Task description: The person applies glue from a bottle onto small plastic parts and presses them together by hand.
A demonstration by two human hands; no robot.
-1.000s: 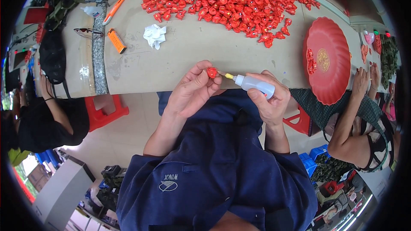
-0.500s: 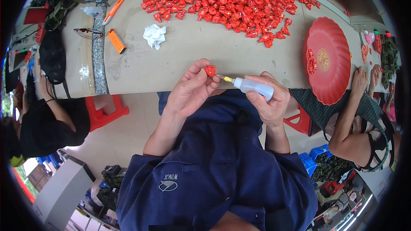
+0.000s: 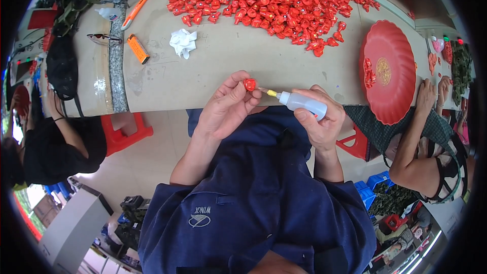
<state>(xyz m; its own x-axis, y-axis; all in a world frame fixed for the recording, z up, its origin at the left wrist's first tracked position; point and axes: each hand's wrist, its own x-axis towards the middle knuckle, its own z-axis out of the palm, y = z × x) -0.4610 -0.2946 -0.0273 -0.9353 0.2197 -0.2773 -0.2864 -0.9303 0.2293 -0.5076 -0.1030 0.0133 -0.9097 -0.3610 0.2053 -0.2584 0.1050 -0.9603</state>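
Observation:
Between thumb and fingers, my left hand [image 3: 228, 104] pinches a small red piece [image 3: 250, 84] over the table's near edge. My right hand [image 3: 323, 117] grips a translucent white squeeze bottle [image 3: 304, 104], laid over sideways with its yellow-based thin nozzle [image 3: 269, 92] pointing left at the piece. The tip sits very close to the piece; whether it touches I cannot tell. Beyond my hands, a big heap of similar small red pieces [image 3: 269, 2] covers the far middle of the table [image 3: 213, 63].
A scalloped red tray [image 3: 398, 71] with a few red pieces stands at the right. Toward the left lie crumpled white tissue [image 3: 183, 43], an orange lighter [image 3: 137, 49], an orange cutter knife [image 3: 139, 7], glasses [image 3: 104, 38] and a small white bottle [image 3: 108, 13]. People sit on both sides.
My right hand has drawn the bottle slightly to the right, its nozzle backing off a little from the red piece. My left hand stays almost still, the piece turned slightly.

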